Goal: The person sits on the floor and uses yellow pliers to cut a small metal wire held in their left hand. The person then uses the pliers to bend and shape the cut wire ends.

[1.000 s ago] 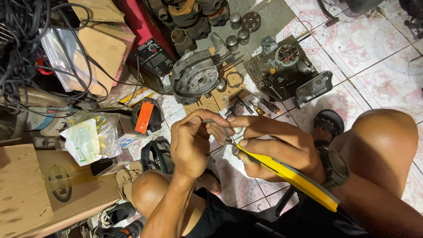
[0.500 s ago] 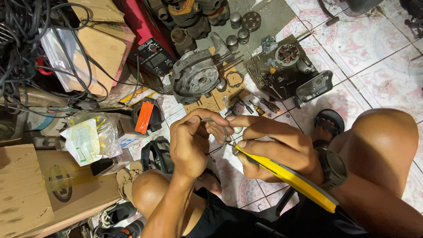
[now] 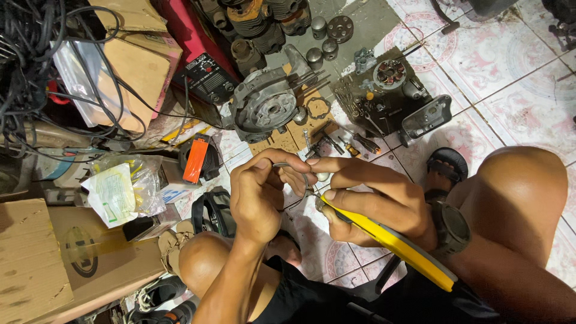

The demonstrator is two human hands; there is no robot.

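I see the left hand pinching a thin metal ring above the tiled floor, between the knees. The right hand's grip is closed around yellow-handled pliers, tip at the ring, probably biting it. I judge this mid-adjustment; next needs a steady squeeze.

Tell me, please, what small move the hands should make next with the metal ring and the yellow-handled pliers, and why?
Probably squeeze gently: the yellow-handled pliers in the right hand already meet the thin metal ring, which the left hand pinches steady.
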